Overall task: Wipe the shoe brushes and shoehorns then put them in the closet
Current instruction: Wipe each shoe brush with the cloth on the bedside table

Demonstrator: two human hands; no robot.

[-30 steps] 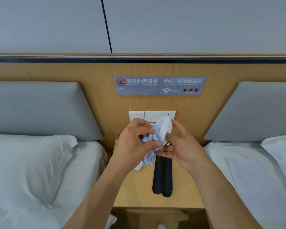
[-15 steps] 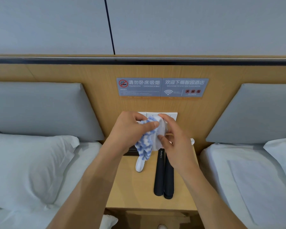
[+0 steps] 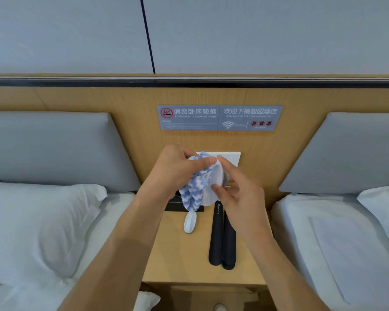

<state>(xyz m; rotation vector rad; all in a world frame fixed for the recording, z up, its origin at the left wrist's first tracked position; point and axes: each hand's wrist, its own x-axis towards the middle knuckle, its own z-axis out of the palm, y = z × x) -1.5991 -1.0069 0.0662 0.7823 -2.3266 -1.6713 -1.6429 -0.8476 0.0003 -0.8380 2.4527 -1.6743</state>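
Observation:
My left hand (image 3: 174,168) grips a blue-and-white striped cloth (image 3: 194,190) and presses it against a white shoe brush (image 3: 215,185). My right hand (image 3: 238,194) pinches that brush at its top and lower edge; grey bristles show on its far side. Both hands are raised above the wooden nightstand (image 3: 182,261). On the nightstand lie a second white shoe brush (image 3: 190,222), partly under the cloth, and two black shoehorns (image 3: 221,243) side by side, their upper ends hidden by my right hand.
Beds with white pillows (image 3: 38,221) flank the nightstand on both sides. A dark flat item (image 3: 174,204) sits at the back left of the nightstand. A wall socket panel (image 3: 233,158) and grey signs (image 3: 219,117) are on the wooden headboard behind.
The brush has turned in my right hand, from upright above the fingers to tilted with its white back facing me. The cloth has slid along it under my left hand.

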